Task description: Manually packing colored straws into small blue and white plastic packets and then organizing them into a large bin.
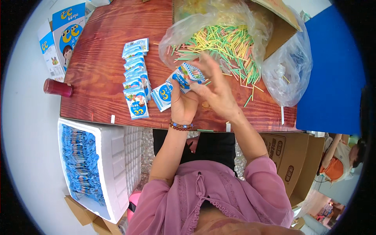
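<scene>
My left hand (183, 103), a beaded bracelet at its wrist, grips a small blue-and-white packet (187, 74) with the thumb across its face. Close on the packet's right side is my right hand (217, 92), thumb and fingers apart, the fingertips smeared by motion. A green stick end shows beside the packet, between the two hands. Another blue-and-white packet (161, 97) lies on the table, partly behind my left hand. Further left, several similar packets (136, 78) overlap in a column. Thin yellow, green and pink sticks (223, 43) heap up beyond my right hand.
The sticks spill from a clear plastic bag (170, 37) by a cardboard box (282, 35) on the red wooden table (102, 51). A red-lidded jar (58, 87) lies left. Below stands a white foam box (111, 156) of blue packets. A person (338, 158) is at far right.
</scene>
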Demonstrator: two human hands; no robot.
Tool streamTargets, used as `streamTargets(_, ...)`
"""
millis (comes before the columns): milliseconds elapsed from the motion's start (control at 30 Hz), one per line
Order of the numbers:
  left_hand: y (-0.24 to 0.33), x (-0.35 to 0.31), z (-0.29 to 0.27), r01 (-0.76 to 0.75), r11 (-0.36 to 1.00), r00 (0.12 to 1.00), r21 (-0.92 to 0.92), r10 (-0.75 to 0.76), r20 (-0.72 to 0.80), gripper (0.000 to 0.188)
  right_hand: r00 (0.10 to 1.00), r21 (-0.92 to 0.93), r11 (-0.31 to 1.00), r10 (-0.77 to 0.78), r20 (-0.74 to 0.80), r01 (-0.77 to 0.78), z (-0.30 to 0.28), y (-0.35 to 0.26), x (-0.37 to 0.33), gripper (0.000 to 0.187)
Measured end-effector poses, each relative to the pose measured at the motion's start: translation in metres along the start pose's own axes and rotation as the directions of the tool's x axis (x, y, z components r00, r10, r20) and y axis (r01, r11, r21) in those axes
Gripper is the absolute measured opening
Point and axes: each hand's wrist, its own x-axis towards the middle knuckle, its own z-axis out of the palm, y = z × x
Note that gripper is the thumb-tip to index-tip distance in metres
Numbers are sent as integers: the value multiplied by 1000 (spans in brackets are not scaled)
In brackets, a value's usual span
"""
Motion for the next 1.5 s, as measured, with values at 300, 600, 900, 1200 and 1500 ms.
streamTargets(300,33,-15,13,-143,973,989,182,133,67,40,996,-85,993,-83,-36,80,4,-6,19,11)
streamTargets(600,91,-72,-7,-260,526,826,809,556,-96,33,944,-150,989,46,325,3,58,15,37,16)
streamTargets(900,121,-100,-37,69,-579,725,812,588,358,55,956,-448,889,45,292,95,143,55,59,18)
streamTargets(1200,120,-90,-38,224,-684,730,694,589,346,49,993,-472,876,116,5,-100,17,64,21,19)
streamTargets(1500,111,-91,-40,154,-677,722,720,575,386,52,1000,-582,813,-5,-27,-12,-35,80,26,15)
